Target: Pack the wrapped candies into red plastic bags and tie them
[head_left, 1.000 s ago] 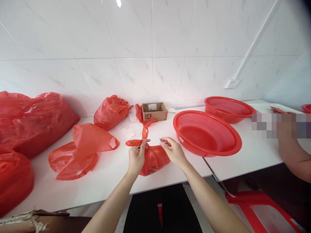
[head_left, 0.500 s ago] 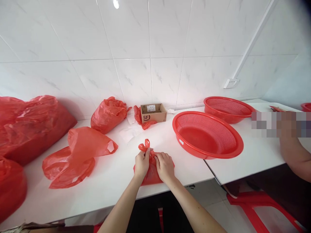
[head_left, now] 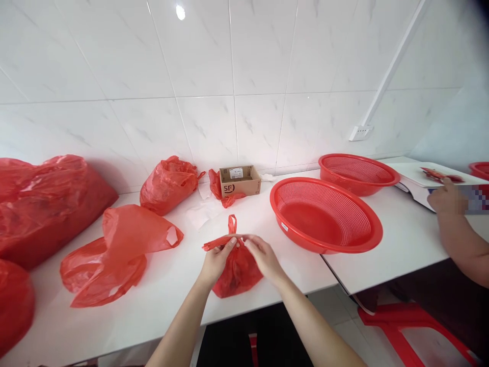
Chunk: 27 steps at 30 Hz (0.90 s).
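Observation:
A small filled red plastic bag sits near the front edge of the white table. My left hand is closed on the bag's gathered neck, its thumb pressing the plastic. One strip of the neck points out to the left and a loop stands up behind my fingers. My right hand pinches the neck from the other side, fingertips close to my left thumb. What the bag holds shows only as dark shapes through the plastic.
Loose red bags lie to the left, beside a large full bag. Behind are a knotted bag and a small carton. Two red baskets stand right. A co-worker's hand is at a white scale.
My hands came together on the bag's neck, dipped toward the bag, then rose slightly. The neck strip again stretches left. The co-worker's hand has shifted at the scale.

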Available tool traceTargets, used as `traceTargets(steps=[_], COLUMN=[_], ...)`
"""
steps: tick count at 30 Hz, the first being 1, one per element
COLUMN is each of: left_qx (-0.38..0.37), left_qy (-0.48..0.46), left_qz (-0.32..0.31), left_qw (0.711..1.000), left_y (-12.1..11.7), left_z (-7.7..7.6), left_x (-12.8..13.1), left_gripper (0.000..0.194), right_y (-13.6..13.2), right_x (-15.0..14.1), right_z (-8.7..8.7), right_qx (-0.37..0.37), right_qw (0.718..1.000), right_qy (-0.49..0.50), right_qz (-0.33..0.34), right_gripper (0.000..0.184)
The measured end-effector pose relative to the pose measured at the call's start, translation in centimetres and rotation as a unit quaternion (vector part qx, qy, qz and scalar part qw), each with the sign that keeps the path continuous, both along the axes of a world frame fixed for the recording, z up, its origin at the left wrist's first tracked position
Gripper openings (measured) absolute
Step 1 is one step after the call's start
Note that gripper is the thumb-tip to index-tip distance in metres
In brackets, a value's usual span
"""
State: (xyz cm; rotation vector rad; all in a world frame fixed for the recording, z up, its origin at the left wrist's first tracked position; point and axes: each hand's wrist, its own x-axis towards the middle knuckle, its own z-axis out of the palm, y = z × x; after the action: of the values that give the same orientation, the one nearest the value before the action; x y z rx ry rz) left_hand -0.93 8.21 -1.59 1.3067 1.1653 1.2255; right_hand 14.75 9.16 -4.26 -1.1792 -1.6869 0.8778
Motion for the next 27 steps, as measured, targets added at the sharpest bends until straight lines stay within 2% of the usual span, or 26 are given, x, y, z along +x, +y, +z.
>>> traceTargets(steps=[2, 5, 7, 9, 12, 16, 19, 22, 24, 27], left_qx=[0.016, 0.023, 0.017, 0.01, 0.009, 0.017, 0.035, 0.071, 0.095, 0.119], left_qy=[0.017, 0.034, 0.03, 0.011, -0.021, -0.044, -0.042, -0.02, 0.002, 0.045], left_qz=[-0.023, -0.055, -0.06, -0.038, 0.03, 0.071, 0.057, 0.032, 0.02, -0.002], left_qw=[0.999, 0.998, 0.998, 0.999, 0.999, 0.996, 0.997, 0.997, 0.995, 0.992], left_y=[-0.5, -1.1, -1.3, -1.4, -1.2, -0.9, -1.0, -1.1, -1.2, -1.4], left_z=[1.6, 3.1, 3.4, 3.3, 2.8, 2.7, 3.3, 4.1, 4.4, 4.9], left_x=[0.1, 0.5, 0.7, 0.8, 0.9, 0.6, -0.4, -1.6, -2.1, -2.2], left_gripper=[0.03, 0.019, 0.02, 0.027, 0.039, 0.038, 0.029, 0.019, 0.016, 0.011], right_y=[0.6, 1.7, 2.5, 2.9, 2.7, 0.3, -1.6, -2.2, -2.0, -1.3], right_x=[0.4, 0.2, -0.2, -0.5, -0.7, -0.7, 0.0, 1.2, 1.9, 2.2], right_z=[2.5, 5.8, 7.1, 7.9, 8.6, 9.0, 8.7, 7.8, 7.5, 7.8], right_qx=[-0.078, -0.153, -0.16, -0.14, -0.111, -0.024, -0.01, -0.078, -0.092, 0.001], right_qw=[0.986, 0.958, 0.944, 0.934, 0.94, 0.982, 0.987, 0.98, 0.983, 0.997], right_qy=[0.136, 0.213, 0.253, 0.304, 0.314, 0.187, 0.156, 0.173, 0.145, 0.072], right_qz=[0.053, 0.116, 0.137, 0.128, 0.072, 0.007, 0.031, 0.061, 0.059, 0.007], right_gripper=[0.042, 0.041, 0.039, 0.04, 0.042, 0.042, 0.039, 0.039, 0.036, 0.024])
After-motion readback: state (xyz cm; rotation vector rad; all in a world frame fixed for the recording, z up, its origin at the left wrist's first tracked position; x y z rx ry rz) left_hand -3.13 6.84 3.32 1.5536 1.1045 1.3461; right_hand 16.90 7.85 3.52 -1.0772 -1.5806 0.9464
